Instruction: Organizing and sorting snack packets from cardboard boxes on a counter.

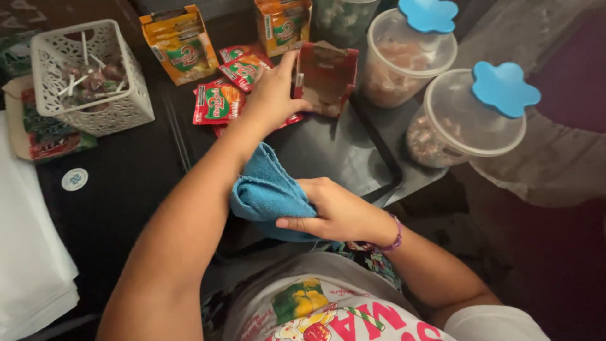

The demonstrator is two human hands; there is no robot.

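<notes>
My left hand (274, 95) reaches forward and grips the near wall of a small red open cardboard box (328, 76), thumb inside it. My right hand (331, 211) is closed on a crumpled blue cloth (268, 189) pressed against the dark countertop (328, 148) close to my body, just under my left forearm. Red snack sachets (218, 101) lie on the counter right beside my left hand.
A white lattice basket (129, 104) with lollipops stands at the far left. Two orange cartons (180, 44) (284, 22) sit at the back. Two clear jars of sweets with blue flower lids (429, 14) (505, 88) stand at the right. White folded sheets (28, 252) lie left.
</notes>
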